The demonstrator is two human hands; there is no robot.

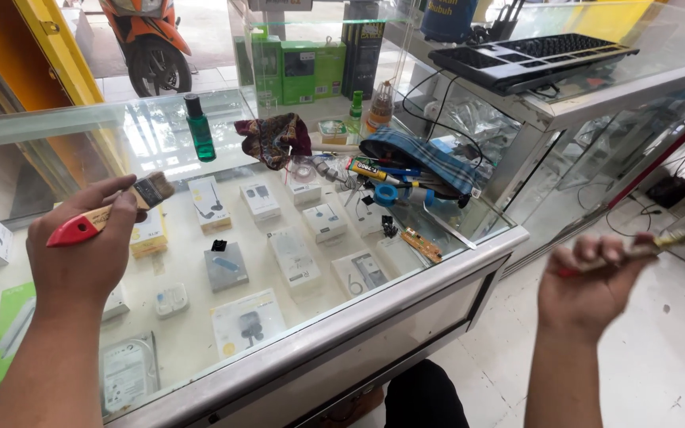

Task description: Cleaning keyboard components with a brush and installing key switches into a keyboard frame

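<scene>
A small shop: a glass display surface (200, 150) with a metal front edge runs across the view, boxed phone accessories laid out under the glass, and a pale tiled floor (644, 357) lies open to the right of it.

The left hand (81, 254) hovers over the left part of the glass, fingers clamped round a paintbrush (109, 210) with a red-tipped wooden handle, bristles pointing toward the green bottle (199, 127). That bottle stands upright near the back of the glass, well apart from the hand. Right of the bottle lies a crumpled dark cloth (273, 139), and further right a cluttered heap of tools and a striped blue pouch (422, 158) sits close to the surface's right corner.

The right hand (588, 289) is out past the front edge of the surface, above the open floor, fingers closed on a second brush (667, 240), which is blurred. Nothing stands near it there.

Behind the pouch, a taller glass case carries a black keyboard (533, 55).
</scene>
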